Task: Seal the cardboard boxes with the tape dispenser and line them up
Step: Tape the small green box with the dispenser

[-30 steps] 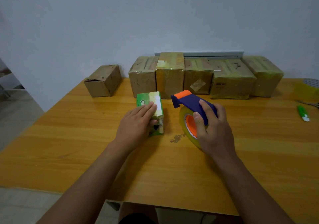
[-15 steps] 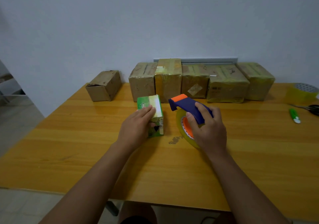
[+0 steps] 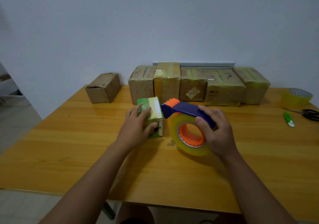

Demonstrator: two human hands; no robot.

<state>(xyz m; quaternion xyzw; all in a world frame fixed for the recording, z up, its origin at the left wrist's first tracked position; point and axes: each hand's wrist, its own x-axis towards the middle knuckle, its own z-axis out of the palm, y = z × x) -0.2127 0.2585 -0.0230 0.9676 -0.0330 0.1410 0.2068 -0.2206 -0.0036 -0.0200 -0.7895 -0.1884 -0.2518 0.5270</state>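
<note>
A small green box (image 3: 154,109) with a pale tape strip on top stands on the wooden table (image 3: 86,146). My left hand (image 3: 136,128) holds it, fingers flat on its top and thumb on its near face. My right hand (image 3: 215,130) grips the blue handle of the tape dispenser (image 3: 185,122), which carries an orange hub and a yellow tape roll. The dispenser's orange nose touches the green box's right top edge. Behind, several taped cardboard boxes (image 3: 193,85) stand in a row along the wall. One plain cardboard box (image 3: 103,88) sits apart at the far left.
At the right of the table lie a spare roll of yellow tape (image 3: 296,97), black scissors (image 3: 309,114) and a green utility knife (image 3: 288,119). The table's near edge runs just in front of my forearms.
My right hand has tilted the dispenser so the roll's open side faces me and its nose has come up against the green box. My left hand stays on the box.
</note>
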